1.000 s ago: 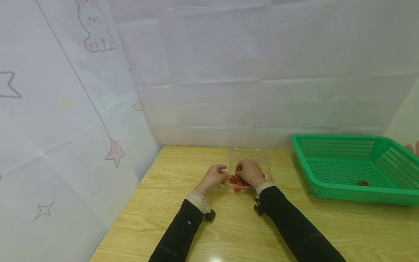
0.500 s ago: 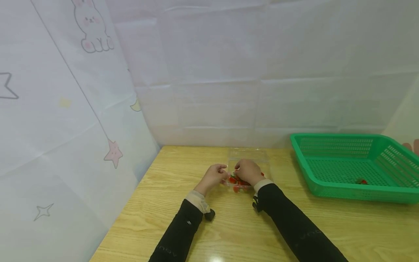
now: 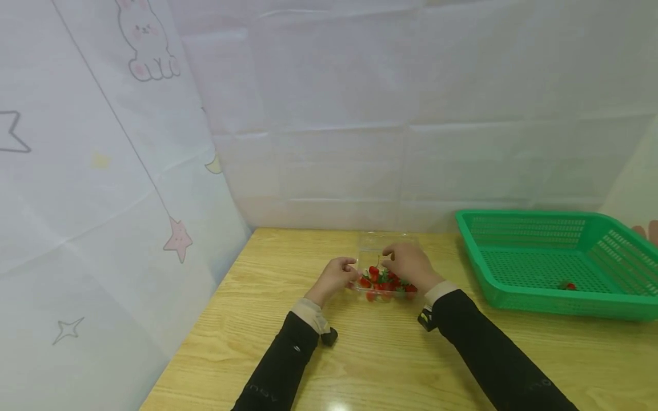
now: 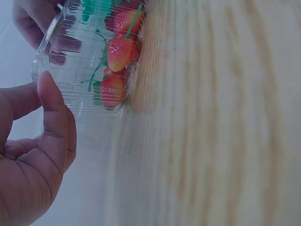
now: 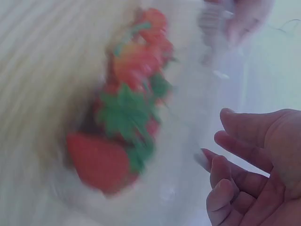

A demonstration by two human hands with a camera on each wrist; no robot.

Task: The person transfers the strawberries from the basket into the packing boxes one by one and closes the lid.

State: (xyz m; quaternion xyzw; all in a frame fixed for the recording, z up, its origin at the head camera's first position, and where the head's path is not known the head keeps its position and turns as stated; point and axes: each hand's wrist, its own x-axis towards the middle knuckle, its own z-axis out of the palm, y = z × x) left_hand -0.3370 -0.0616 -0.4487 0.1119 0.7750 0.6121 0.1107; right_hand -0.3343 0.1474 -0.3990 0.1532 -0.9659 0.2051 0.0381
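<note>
A clear plastic clamshell box lies with its lid raised at the far side. Inside are several red fruits with green leaves, among them a strawberry and what looks like a cherry with a thin stem. My left hand pinches the box's left rim between thumb and finger, plain in the left wrist view. Over the right part of the box hovers my right hand. Its fingers are loosely bent and apart from the fruit, with nothing held between them in the right wrist view, which is blurred.
To the right stands a green plastic basket with one small red fruit and some green in it. Both rest on a wooden table. A pale hanging cloth closes off the back and left.
My right hand has drawn back to the right and up from the fruit, leaving the cherry-like fruit in sight. The left hand has stayed at the box's rim.
</note>
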